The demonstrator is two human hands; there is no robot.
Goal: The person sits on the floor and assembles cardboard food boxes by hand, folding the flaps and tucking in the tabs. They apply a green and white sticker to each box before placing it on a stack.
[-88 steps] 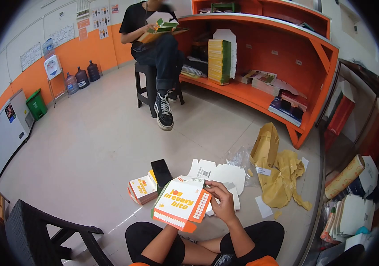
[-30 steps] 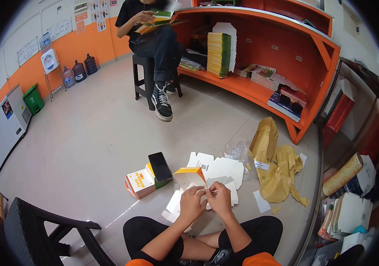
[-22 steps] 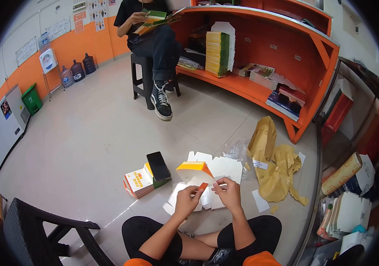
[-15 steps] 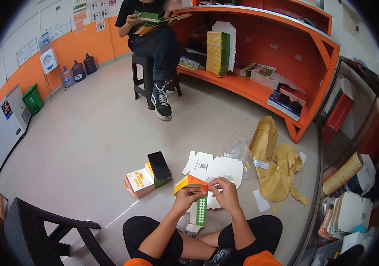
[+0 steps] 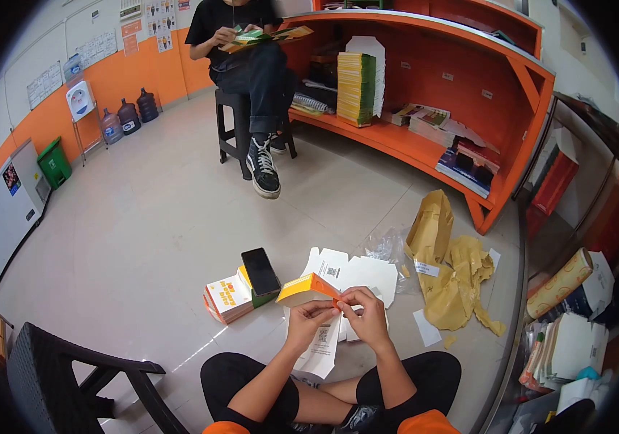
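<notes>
A partly folded carton [image 5: 308,287], orange and yellow outside with a white inner face, is held between my two hands above the floor. My left hand [image 5: 311,320] pinches its near left edge. Fingers of my right hand [image 5: 364,309] close on the orange corner, close to the left fingertips. A white panel [image 5: 318,354] with a QR code hangs below my hands toward my lap. Beyond them, flat white carton blanks [image 5: 353,273] lie on the floor. To the left, a black phone [image 5: 260,270] rests on a stack of folded cartons [image 5: 227,298].
Torn brown wrapping paper [image 5: 461,278] and clear plastic [image 5: 389,249] lie to the right. A co-worker [image 5: 240,58] sits on a black stool, holding green and yellow card. An orange shelf [image 5: 425,87] holds stacked cartons. A dark chair [image 5: 70,376] stands at near left.
The hanging panel has turned from its green patterned side to its white QR-code side. My fingers have drawn closer together at the orange corner. The co-worker's hands have shifted on the card.
</notes>
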